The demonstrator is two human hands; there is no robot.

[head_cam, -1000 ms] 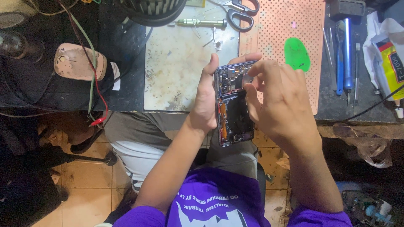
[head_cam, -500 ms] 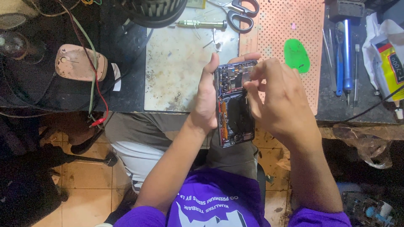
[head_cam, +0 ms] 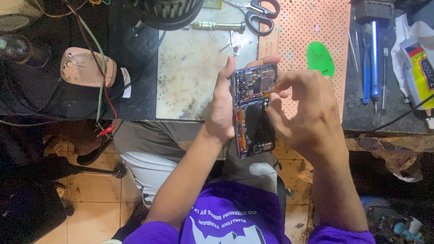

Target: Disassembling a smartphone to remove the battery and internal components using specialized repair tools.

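My left hand [head_cam: 222, 108] grips an opened smartphone [head_cam: 254, 118] by its left edge, back cover off, circuit board and black battery showing. The phone is held upright over the table's front edge, above my lap. My right hand [head_cam: 304, 113] is against the phone's right side, with thumb and fingertips pinched together on the board just above the battery. Whether something small sits between those fingertips cannot be made out.
A worn white work mat [head_cam: 194, 68] and an orange perforated mat [head_cam: 312, 27] lie on the dark bench. Scissors [head_cam: 260, 11], a brass tool [head_cam: 217, 26], a green pick [head_cam: 320, 56], blue tools [head_cam: 374, 58], a glue tube [head_cam: 422, 72] and a mouse-shaped object [head_cam: 86, 67] with wires surround them.
My right hand's fingers have shifted slightly on the phone's upper board. The phone and my left hand stay in about the same place.
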